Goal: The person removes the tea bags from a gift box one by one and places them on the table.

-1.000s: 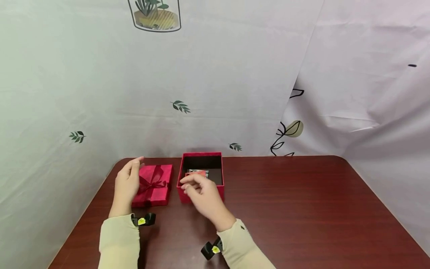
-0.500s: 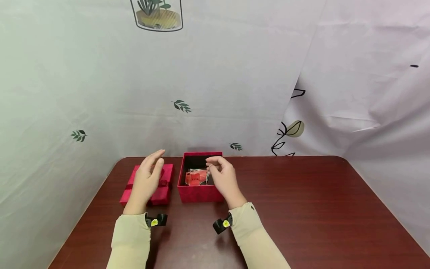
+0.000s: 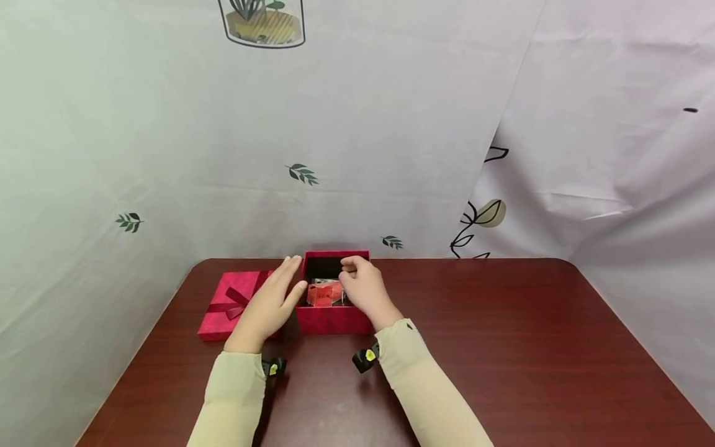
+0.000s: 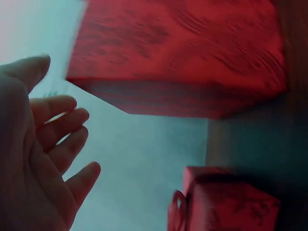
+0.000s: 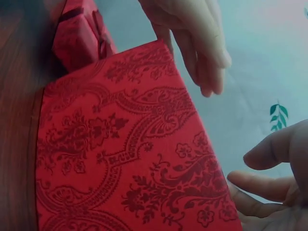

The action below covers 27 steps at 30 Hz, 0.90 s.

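An open red gift box point(image 3: 333, 310) sits mid-table with small packets point(image 3: 326, 292) inside and its ribboned lid point(image 3: 231, 302) off at left; left hand point(image 3: 272, 306), fingers straight, touches the box wall while right hand point(image 3: 365, 292), fingers curled, reaches inside, so packing looks unfinished.

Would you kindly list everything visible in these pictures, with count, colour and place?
box: one, red patterned, open, at the table's far middle
packets: a few, red and pale, inside the box; exact count unclear
lid: one, red with a ribbon bow, left of the box
table: one, dark red-brown wood
backdrop cloth: pale with leaf prints, behind the table
left hand: fingers straight, at the box's left wall
right hand: fingers curled over the box's opening
sleeves: two, beige
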Available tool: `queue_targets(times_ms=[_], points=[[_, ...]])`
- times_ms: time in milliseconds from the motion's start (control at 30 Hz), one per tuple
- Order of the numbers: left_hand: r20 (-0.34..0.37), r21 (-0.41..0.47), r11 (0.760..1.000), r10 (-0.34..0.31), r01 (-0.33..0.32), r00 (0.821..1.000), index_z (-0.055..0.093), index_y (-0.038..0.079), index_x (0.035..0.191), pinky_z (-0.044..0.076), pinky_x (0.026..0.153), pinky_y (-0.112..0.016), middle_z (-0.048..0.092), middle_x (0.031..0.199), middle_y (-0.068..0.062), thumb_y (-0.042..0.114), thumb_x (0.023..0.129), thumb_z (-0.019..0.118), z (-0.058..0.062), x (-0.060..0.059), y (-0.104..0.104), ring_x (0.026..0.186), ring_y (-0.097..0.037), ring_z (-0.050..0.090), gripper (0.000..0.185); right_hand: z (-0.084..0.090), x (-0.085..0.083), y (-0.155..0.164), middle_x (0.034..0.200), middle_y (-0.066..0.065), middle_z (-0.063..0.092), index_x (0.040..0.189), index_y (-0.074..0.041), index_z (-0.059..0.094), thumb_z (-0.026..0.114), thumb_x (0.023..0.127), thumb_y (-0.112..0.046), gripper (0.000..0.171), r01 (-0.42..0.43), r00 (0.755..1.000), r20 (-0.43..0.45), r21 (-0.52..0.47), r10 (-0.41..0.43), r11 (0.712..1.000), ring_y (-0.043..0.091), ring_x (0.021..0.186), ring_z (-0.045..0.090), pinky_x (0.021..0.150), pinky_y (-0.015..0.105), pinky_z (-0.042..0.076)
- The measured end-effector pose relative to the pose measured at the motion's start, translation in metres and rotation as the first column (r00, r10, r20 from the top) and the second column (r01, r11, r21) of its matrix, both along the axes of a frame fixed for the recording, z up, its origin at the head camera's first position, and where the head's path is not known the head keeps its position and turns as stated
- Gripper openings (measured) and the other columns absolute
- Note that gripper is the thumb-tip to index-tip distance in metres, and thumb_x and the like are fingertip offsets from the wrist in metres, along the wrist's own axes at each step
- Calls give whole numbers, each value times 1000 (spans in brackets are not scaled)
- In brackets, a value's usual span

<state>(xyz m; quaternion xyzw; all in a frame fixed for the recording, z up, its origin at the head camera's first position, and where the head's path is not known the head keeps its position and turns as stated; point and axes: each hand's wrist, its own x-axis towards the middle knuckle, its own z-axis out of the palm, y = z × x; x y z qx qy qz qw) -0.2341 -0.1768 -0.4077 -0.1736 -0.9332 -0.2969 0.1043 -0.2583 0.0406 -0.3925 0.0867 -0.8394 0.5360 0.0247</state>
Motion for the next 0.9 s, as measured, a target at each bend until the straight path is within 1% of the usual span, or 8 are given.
queue_targets(times_ms=[233,367,533,600,667,733,833,900], points=[[40,-51,999,5,-3,999,31,7,159,26,119,-58,29,165,-14,31,104,57,-8,1,-1,154,-35,19,66,4,-8,-8,127,17,65,137,2,58,54,99,-10,39,-25,998,57,115,18,993,32,117,63,98,47,53],[42,-65,998,-25,28,999,31,4,159,21,121,-57,28,165,-14,32,104,56,-12,-1,-2,154,-35,18,66,5,-11,-13,130,18,64,139,3,57,55,101,-12,41,-33,996,85,196,17,980,31,118,62,101,48,52],[33,-59,997,-47,49,998,33,2,158,19,122,-56,28,165,-14,31,105,54,-18,-3,-2,153,-36,20,64,4,-16,-19,121,20,67,142,2,54,56,102,-15,43,-59,990,143,285,19,957,24,92,66,92,44,55],[34,-58,997,-45,47,998,32,3,158,18,122,-57,28,165,-14,31,105,53,-20,-2,-3,153,-36,20,63,3,-18,-21,112,22,68,144,2,52,56,103,-14,45,-83,985,173,310,29,947,22,75,62,85,41,55],[38,-56,997,-47,49,998,32,4,158,18,122,-57,27,166,-13,31,106,53,-22,-2,-3,154,-35,19,63,2,-20,-22,116,22,67,145,3,51,55,102,-12,45,-97,981,191,328,34,940,21,68,56,80,38,54],[42,-59,997,-49,52,998,31,5,159,17,122,-57,26,166,-12,31,106,52,-22,-2,-3,154,-33,18,63,2,-21,-23,121,23,66,145,4,50,55,102,-8,45,-109,977,209,340,38,934,23,72,58,79,37,52],[40,-63,996,-55,57,998,30,6,159,17,122,-57,25,167,-11,31,106,52,-22,-2,-3,154,-33,18,63,1,-21,-23,140,21,58,143,5,53,56,99,-3,44,-106,979,202,364,32,925,24,94,61,82,38,52],[38,-65,996,-57,59,998,30,6,160,17,122,-57,25,167,-11,31,106,52,-21,-2,-3,154,-34,18,63,0,-22,-24,143,21,56,142,5,53,55,98,-2,44,-108,979,202,374,32,921,26,103,60,83,38,51]])
